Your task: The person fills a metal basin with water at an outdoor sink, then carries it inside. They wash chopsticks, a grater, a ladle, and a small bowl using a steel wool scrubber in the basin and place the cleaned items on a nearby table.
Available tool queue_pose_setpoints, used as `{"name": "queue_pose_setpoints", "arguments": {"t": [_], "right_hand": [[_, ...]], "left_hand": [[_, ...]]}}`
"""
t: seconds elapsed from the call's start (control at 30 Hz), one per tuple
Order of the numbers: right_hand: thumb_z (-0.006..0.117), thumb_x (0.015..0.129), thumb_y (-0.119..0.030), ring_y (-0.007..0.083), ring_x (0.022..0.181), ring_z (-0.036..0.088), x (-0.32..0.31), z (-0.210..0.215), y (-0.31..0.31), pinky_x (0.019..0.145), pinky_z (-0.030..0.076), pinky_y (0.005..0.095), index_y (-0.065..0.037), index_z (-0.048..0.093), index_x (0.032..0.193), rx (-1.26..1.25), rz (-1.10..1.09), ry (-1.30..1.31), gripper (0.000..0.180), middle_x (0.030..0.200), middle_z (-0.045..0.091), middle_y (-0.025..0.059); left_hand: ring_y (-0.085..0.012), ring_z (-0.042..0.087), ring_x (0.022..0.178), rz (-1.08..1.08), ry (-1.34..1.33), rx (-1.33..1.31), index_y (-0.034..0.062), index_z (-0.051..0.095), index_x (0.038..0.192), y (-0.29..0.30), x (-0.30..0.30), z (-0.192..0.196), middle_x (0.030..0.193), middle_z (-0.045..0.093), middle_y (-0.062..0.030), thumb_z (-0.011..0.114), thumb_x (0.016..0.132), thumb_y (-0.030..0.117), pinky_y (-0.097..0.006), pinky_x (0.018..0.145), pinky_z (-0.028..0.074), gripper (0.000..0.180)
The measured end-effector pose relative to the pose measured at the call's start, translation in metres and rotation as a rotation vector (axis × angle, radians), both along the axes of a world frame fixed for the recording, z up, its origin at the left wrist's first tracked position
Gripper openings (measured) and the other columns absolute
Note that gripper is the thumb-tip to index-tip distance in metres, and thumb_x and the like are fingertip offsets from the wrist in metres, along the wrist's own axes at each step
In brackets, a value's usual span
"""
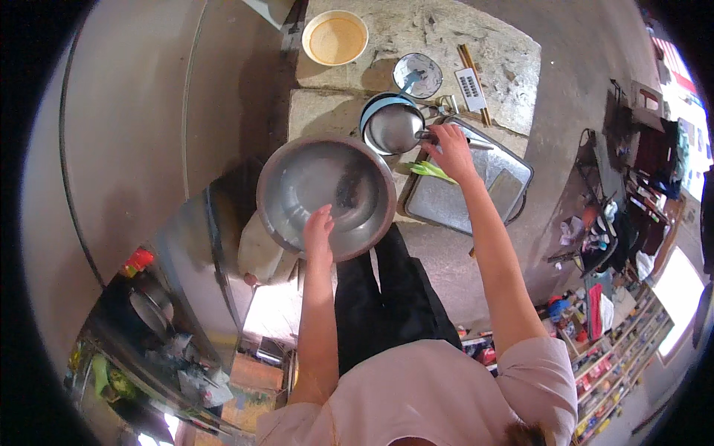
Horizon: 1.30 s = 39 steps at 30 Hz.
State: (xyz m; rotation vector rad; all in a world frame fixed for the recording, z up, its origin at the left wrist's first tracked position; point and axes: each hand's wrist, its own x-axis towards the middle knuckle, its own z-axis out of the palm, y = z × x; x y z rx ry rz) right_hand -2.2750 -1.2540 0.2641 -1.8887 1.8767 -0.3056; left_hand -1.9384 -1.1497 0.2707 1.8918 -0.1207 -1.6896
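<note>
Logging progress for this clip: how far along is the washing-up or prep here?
Done: hard to tell; the big metal basin looks empty. In hand: the left hand grips its near rim, while the right hand reaches the small steel bowl. Left: green stalks lie on the tray.

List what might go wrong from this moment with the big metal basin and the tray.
The left hand grips only the near rim of the large metal basin, which seems to overhang the ledge; it might tip toward the legs. The right hand reaches over the metal tray near the small steel bowl; a nudge could knock that bowl.
</note>
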Motion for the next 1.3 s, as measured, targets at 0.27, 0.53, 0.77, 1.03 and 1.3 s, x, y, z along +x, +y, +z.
{"name": "queue_pose_setpoints", "arguments": {"t": [0.27,0.53,0.77,1.03,1.3], "right_hand": [[0.056,0.086,-0.016,0.0355,0.090,0.053,0.020,0.066,0.024,0.076,0.045,0.0425,-0.005,0.057,0.104,0.037,-0.077,0.024,0.021,0.093,0.055,0.0140],[0.041,0.099,-0.026,0.0065,0.067,0.043,0.131,0.063,0.113,0.061,0.039,0.0225,-0.003,0.055,0.114,0.474,-0.516,-0.811,0.030,0.081,0.051,-0.0016],[0.046,0.094,-0.015,0.0130,0.069,0.052,0.230,0.012,0.123,0.063,0.045,0.0289,0.000,0.058,0.097,0.924,-1.184,-1.495,0.020,0.081,0.058,0.0060],[0.064,0.081,-0.012,0.0322,0.099,0.055,0.239,-0.015,0.112,0.084,0.044,0.0394,-0.007,0.053,0.116,0.277,-0.719,-0.464,0.037,0.120,0.048,0.0191],[0.062,0.071,0.002,0.0383,0.105,0.049,0.232,-0.050,0.093,0.091,0.041,0.0434,-0.005,0.055,0.106,0.237,-0.543,-0.196,0.037,0.110,0.050,0.0182]], "left_hand": [[-0.0112,0.053,0.091,-0.037,0.024,-0.053,0.0077,0.064,0.105,0.011,0.003,0.005,0.104,0.061,-0.0001,0.059,0.089,0.021,-0.028,0.085,0.043,0.021],[-0.0172,0.063,0.086,-0.237,0.282,0.000,0.0011,0.058,0.108,0.016,-0.013,0.049,0.096,0.063,-0.0079,0.050,0.095,0.032,-0.031,0.074,0.053,0.035],[-0.0178,0.061,0.055,-0.297,0.476,0.232,0.0035,0.056,0.090,0.034,0.010,0.069,0.071,0.059,-0.0070,0.039,0.095,0.050,-0.029,0.053,0.053,0.049],[-0.0092,0.042,0.043,-0.236,0.337,0.118,0.0060,0.057,0.093,0.044,0.031,0.053,0.057,0.044,0.0000,0.044,0.096,0.039,-0.024,0.039,0.037,0.035],[-0.0298,0.054,0.071,-0.690,-0.328,-0.049,0.0016,0.056,0.091,0.076,0.034,-0.003,0.077,0.058,-0.0132,0.046,0.095,0.032,-0.039,0.062,0.041,0.032]]}}
